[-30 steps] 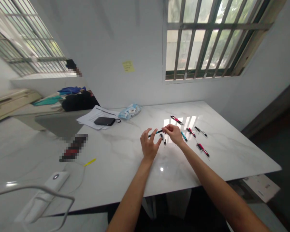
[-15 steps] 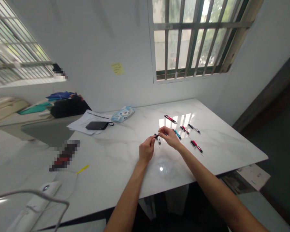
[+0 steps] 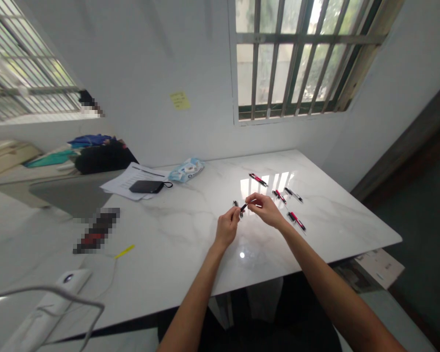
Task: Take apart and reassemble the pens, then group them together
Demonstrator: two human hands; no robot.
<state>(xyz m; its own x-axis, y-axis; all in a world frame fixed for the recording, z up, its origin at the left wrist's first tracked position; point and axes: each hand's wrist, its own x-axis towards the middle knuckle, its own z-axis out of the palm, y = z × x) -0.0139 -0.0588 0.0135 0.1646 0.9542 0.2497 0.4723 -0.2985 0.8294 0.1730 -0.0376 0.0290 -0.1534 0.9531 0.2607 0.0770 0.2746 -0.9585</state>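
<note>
My left hand [image 3: 227,229] is closed, thumb and fingers pinching a short black pen part [image 3: 244,207] that slants up to the right. At the upper end of that part, the fingertips of my right hand [image 3: 267,210] are pinched together on it. Just behind my left fingertips lie black and white pen pieces [image 3: 236,203], partly covered. To the right of my right hand are a red and black pen [image 3: 297,221] with loose parts beside it, a shorter red and black pen [image 3: 280,196] and a black and silver pen [image 3: 294,195].
Farther back lie red and black pens [image 3: 258,179] close together. Left of them are a blue and white soft packet [image 3: 187,170], papers [image 3: 113,185] and a black pouch with a loop [image 3: 146,187]. A yellow strip [image 3: 124,252] and a white device with a cable [image 3: 68,288] are at left.
Both hands have shifted slightly right, and the black pen part now shows more between them. The blue pen seen beside my right hand is now hidden behind it.
</note>
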